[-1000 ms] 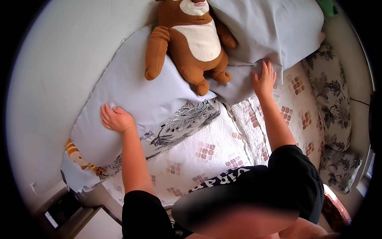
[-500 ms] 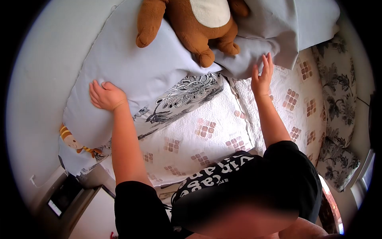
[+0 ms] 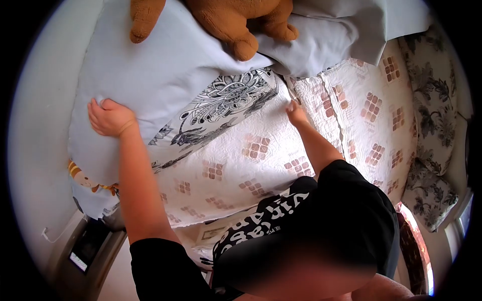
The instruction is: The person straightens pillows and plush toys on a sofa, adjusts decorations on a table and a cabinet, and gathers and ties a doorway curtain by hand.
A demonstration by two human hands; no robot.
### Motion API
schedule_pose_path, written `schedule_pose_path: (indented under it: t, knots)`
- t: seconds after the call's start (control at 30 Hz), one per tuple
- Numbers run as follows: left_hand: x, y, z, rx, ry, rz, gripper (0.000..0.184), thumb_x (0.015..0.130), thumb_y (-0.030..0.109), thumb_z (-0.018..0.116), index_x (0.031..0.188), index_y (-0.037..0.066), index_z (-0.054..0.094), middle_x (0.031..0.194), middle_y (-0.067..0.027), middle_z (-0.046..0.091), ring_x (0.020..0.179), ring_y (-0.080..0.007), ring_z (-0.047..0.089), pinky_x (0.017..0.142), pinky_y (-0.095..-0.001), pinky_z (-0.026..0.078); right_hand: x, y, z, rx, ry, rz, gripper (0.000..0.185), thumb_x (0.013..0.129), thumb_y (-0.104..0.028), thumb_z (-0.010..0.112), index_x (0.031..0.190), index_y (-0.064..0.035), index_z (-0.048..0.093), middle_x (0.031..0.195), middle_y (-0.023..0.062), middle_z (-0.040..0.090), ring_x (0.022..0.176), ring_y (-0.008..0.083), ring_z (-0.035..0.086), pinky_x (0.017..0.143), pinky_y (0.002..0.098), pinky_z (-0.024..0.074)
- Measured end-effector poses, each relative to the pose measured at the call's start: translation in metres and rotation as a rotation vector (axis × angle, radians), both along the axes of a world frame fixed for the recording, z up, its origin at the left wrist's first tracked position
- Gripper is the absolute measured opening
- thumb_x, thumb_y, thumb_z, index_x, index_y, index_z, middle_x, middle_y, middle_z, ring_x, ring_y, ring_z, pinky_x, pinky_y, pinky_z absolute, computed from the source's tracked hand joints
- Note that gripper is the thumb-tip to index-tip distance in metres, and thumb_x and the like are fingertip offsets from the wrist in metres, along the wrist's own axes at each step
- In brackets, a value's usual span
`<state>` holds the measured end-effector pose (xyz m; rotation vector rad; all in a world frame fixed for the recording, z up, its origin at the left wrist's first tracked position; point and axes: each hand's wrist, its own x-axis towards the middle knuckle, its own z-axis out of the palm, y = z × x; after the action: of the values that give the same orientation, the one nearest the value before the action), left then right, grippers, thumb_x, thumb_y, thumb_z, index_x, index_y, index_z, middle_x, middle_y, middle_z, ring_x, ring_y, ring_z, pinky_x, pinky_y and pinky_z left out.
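My left hand (image 3: 111,118) rests on the grey fabric cover (image 3: 165,75), palm down, with its fingers laid against the cloth. A brown plush toy (image 3: 221,22) lies on that cover, its upper part cut off by the top of the view. My right hand (image 3: 297,113) is at the white quilted cover (image 3: 281,133) with brown square patterns. Its fingers look closed on a fold of the quilt near the seam. Between the two hands a white cloth with a black floral print (image 3: 233,95) shows from under the grey cover.
Floral cushions (image 3: 429,100) line the right side. A striped cartoon figure (image 3: 83,175) lies at the left by the wall (image 3: 42,125). At lower left are a dark device (image 3: 90,246) and a cable (image 3: 52,240). A curved dark-red piece (image 3: 414,246) stands at lower right.
My right hand has come down and left from a raised, open pose to the quilt, which has shifted there. My left hand stays on the grey cover. The view has shifted slightly.
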<state>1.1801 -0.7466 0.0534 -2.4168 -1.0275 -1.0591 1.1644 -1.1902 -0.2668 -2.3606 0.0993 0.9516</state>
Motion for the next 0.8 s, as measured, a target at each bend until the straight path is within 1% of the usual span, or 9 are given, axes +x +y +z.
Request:
schedule_pose_path:
  t: [0.13,0.17,0.27,0.33,0.4,0.43,0.53,0.67,0.8]
  knots:
    - [-0.003,0.003,-0.002,-0.008,0.023,0.011,0.035,0.078,0.021,0.038,0.099,0.001,0.058,0.109,-0.012,0.055,0.104,-0.0271,0.049,0.091,-0.038,0.033,0.014,0.016,-0.049,0.023,-0.015,-0.24,0.063,0.08,-0.039,0.051,0.126,0.0005,0.033,0.126,0.0237,0.037,0.118,0.0338,0.035,0.097,0.0362,0.0283]
    - [-0.002,0.003,-0.001,-0.02,0.022,0.011,0.035,0.078,0.021,0.038,0.1,0.001,0.057,0.109,-0.0123,0.055,0.104,-0.0274,0.048,0.091,-0.0379,0.033,0.02,0.015,-0.058,-0.025,0.078,-0.235,0.069,0.079,-0.045,0.049,0.126,0.0023,0.032,0.128,0.0234,0.035,0.12,0.0332,0.032,0.099,0.0348,0.0253]
    - [-0.003,0.002,-0.001,-0.049,0.026,0.007,0.037,0.078,0.021,0.037,0.102,0.001,0.056,0.11,-0.0132,0.054,0.104,-0.0282,0.048,0.091,-0.0376,0.033,0.041,0.008,-0.069,-0.048,0.247,-0.123,0.074,0.079,-0.045,0.049,0.128,0.0051,0.027,0.128,0.0261,0.032,0.122,0.0338,0.03,0.101,0.0342,0.0232]
    - [-0.004,0.005,-0.002,-0.059,0.035,0.004,0.038,0.078,0.022,0.037,0.103,0.0,0.055,0.11,-0.0141,0.054,0.104,-0.029,0.048,0.091,-0.0376,0.033,0.047,0.005,-0.096,-0.062,0.258,-0.104,0.078,0.075,-0.051,0.049,0.125,0.0068,0.032,0.128,0.0263,0.033,0.122,0.0321,0.031,0.1,0.0328,0.0246]
    - [-0.002,0.003,0.001,-0.08,0.032,0.003,0.038,0.079,0.022,0.036,0.104,0.0,0.055,0.11,-0.0151,0.054,0.104,-0.0298,0.047,0.091,-0.0379,0.034,0.053,0.007,-0.117,-0.101,0.388,-0.056,0.068,0.079,-0.047,0.045,0.127,0.0007,0.032,0.129,0.0225,0.034,0.124,0.0298,0.029,0.1,0.0321,0.0245]
    - [-0.003,0.002,0.002,-0.094,0.032,0.003,0.039,0.079,0.022,0.036,0.104,0.0,0.055,0.11,-0.0156,0.054,0.104,-0.0302,0.047,0.091,-0.038,0.034,0.053,0.007,-0.108,-0.045,0.409,-0.069,0.075,0.074,-0.05,0.05,0.123,0.0055,0.035,0.125,0.0269,0.037,0.118,0.0341,0.037,0.098,0.0341,0.0286]
    - [-0.004,0.005,0.0,-0.087,0.047,0.009,0.039,0.079,0.023,0.035,0.103,-0.001,0.055,0.11,-0.0161,0.054,0.104,-0.0309,0.047,0.091,-0.0383,0.034,0.032,0.0,-0.051,-0.147,0.244,0.112,0.066,0.079,-0.045,0.047,0.125,-0.0003,0.031,0.125,0.0219,0.039,0.119,0.0314,0.034,0.098,0.0344,0.0284]
    - [-0.003,0.003,0.001,-0.096,0.051,0.001,0.039,0.079,0.023,0.035,0.102,-0.001,0.055,0.109,-0.0164,0.054,0.104,-0.0309,0.048,0.091,-0.038,0.034,-0.019,-0.047,-0.03,-0.253,0.214,0.226,0.073,0.079,-0.047,0.048,0.131,-0.002,0.022,0.126,0.023,0.037,0.118,0.0332,0.035,0.098,0.036,0.0278]
    - [-0.002,-0.003,0.003,-0.092,0.045,0.006,0.039,0.079,0.023,0.035,0.101,-0.001,0.055,0.108,-0.0161,0.054,0.103,-0.0302,0.048,0.091,-0.0375,0.034,-0.073,-0.118,-0.053,-0.152,0.421,0.018,0.068,0.081,-0.045,0.046,0.128,0.0007,0.027,0.121,0.0233,0.042,0.115,0.0323,0.04,0.095,0.0359,0.0303]
